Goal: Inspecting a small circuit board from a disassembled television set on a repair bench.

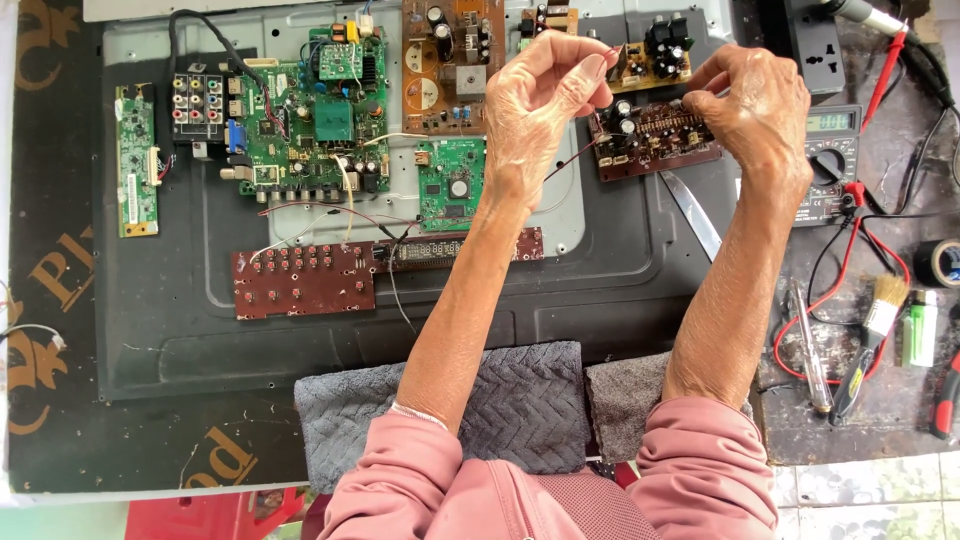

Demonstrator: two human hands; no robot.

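A dark back panel of a flat screen (250,340) lies face down across a work surface, with grey towels (520,400) folded at its near edge and a spread of electronics laid on it. Both hands are raised over the upper right of the panel. The left hand (545,95) has its fingertips pressed together, pinching the end of a thin red wire (572,158) that runs down and to the left from the grip. The right hand (755,105) is curled, its fingers closed on the edge of a dark brown circuit board (650,140) studded with capacitors; whether it lifts the board or only steadies it, I cannot tell. The wire sits between the two hands, just beside that board, and does not look joined to anything yet, so the work on it seems only part done. To the left lie a green main board (315,120), a smaller green board (450,185), a narrow green strip board (135,160) and a reddish button board (300,280), all with loose leads. On the right are a multimeter (830,150) with red probe leads (860,235), a brush (880,305), a green lighter (920,328), a screwdriver tester (808,350) and a roll of black tape (940,262), all apart from the hands.
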